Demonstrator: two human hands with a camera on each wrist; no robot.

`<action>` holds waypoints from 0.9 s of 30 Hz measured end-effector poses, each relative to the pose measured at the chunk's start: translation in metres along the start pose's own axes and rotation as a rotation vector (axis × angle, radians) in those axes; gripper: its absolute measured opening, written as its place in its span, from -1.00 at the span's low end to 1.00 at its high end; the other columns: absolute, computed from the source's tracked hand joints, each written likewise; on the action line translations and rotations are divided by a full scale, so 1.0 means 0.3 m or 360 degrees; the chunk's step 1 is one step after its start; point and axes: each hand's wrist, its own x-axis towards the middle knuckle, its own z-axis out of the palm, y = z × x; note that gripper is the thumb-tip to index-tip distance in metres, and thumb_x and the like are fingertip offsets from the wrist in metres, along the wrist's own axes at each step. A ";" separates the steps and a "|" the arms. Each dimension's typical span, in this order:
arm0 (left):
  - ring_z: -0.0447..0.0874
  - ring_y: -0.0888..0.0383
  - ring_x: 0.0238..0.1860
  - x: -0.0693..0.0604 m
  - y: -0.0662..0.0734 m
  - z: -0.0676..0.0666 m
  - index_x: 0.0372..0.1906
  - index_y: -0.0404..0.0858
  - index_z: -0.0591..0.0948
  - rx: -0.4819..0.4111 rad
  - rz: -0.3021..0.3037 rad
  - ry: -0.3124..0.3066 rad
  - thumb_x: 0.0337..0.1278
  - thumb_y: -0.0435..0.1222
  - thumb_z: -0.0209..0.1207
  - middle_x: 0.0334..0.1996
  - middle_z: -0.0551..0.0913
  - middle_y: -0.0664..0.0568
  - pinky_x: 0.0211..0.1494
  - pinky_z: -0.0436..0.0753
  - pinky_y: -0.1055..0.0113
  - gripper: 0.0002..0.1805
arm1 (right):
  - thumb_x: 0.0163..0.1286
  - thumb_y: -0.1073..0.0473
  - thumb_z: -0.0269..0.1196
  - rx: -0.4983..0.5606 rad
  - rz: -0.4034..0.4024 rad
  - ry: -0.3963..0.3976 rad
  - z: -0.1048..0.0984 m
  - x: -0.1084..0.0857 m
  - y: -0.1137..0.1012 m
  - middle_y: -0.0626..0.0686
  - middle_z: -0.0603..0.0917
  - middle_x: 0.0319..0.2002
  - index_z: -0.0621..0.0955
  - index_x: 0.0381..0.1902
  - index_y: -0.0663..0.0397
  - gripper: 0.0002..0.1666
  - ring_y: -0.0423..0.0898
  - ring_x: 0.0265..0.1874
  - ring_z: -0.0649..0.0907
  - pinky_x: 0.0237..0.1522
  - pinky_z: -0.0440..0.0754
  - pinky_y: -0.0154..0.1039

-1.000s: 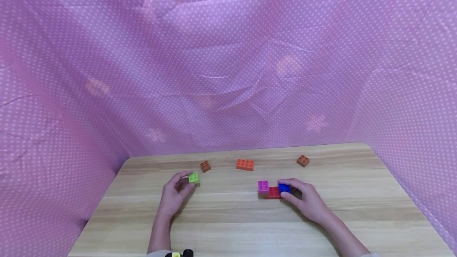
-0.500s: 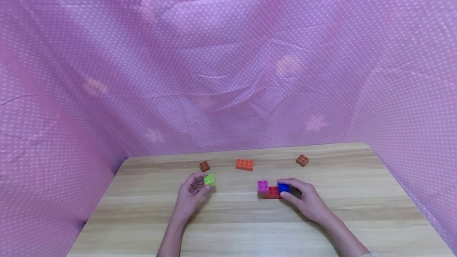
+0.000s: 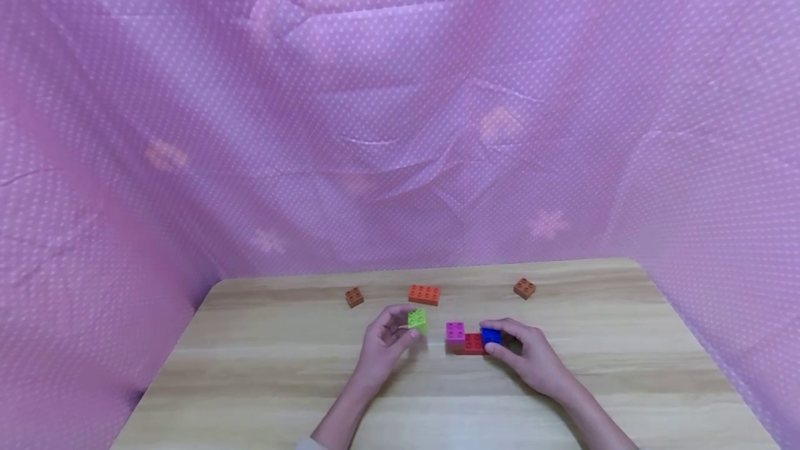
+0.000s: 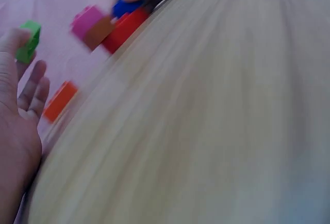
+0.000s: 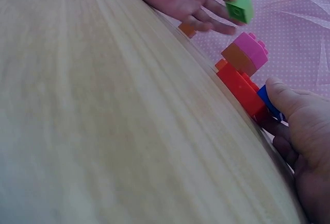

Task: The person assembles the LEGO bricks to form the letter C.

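Between thumb and fingers my left hand (image 3: 382, 346) pinches a lime green building brick (image 3: 417, 321), held above the table with its hollow underside showing in the wrist views. To its right stands a small stack. A long red brick (image 3: 473, 344) forms its base on the tabletop. On the red brick's left end sits a brown brick (image 5: 237, 58), topped by a pink brick (image 3: 455, 330). A blue brick (image 3: 491, 336) is on the right end, and my right hand (image 3: 531, 360) grips it with thumb and fingers. The green brick is apart from the stack.
Toward the back of the wooden table (image 3: 262, 367) lie an orange brick (image 3: 424, 294), a brown brick on the left (image 3: 354, 296) and another brown brick on the right (image 3: 524, 288). A pink dotted cloth (image 3: 400, 158) hangs behind and at both sides.
My left hand has carried the green brick rightward, close to the stack's left side. The right hand has stayed on the blue brick. The head view has shifted slightly.
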 end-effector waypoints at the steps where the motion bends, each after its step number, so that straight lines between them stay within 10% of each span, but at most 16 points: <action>1: 0.68 0.04 0.11 0.006 -0.007 0.016 0.29 -0.45 0.53 -0.0001 -0.0001 -0.0024 0.29 -0.47 0.35 0.11 0.68 -0.15 0.25 0.71 0.24 -0.50 | 0.50 0.12 0.38 0.0006 0.0000 -0.0004 0.004 -0.003 0.001 -0.06 0.77 0.13 0.69 0.27 0.08 -0.57 -0.11 0.14 0.71 0.16 0.72 -0.18; 10: 0.67 -0.01 0.18 0.058 -0.036 0.120 0.31 -0.39 0.53 0.0054 0.0052 -0.0285 0.34 -0.45 0.34 0.18 0.67 -0.27 0.34 0.66 0.18 -0.51 | 0.49 0.13 0.39 0.0000 -0.0007 0.0019 0.006 -0.008 0.004 -0.05 0.78 0.11 0.69 0.27 0.07 -0.57 -0.10 0.10 0.72 0.13 0.73 -0.21; 27: 0.67 -0.13 0.23 0.050 -0.032 0.152 0.30 -0.21 0.60 0.0200 0.0006 -0.0307 0.27 -0.43 0.40 0.21 0.68 -0.11 0.38 0.63 0.11 -0.49 | 0.46 0.13 0.41 -0.0024 -0.0014 0.0024 0.011 -0.004 0.009 -0.10 0.78 0.11 0.69 0.26 0.09 -0.55 -0.11 0.10 0.73 0.17 0.70 -0.20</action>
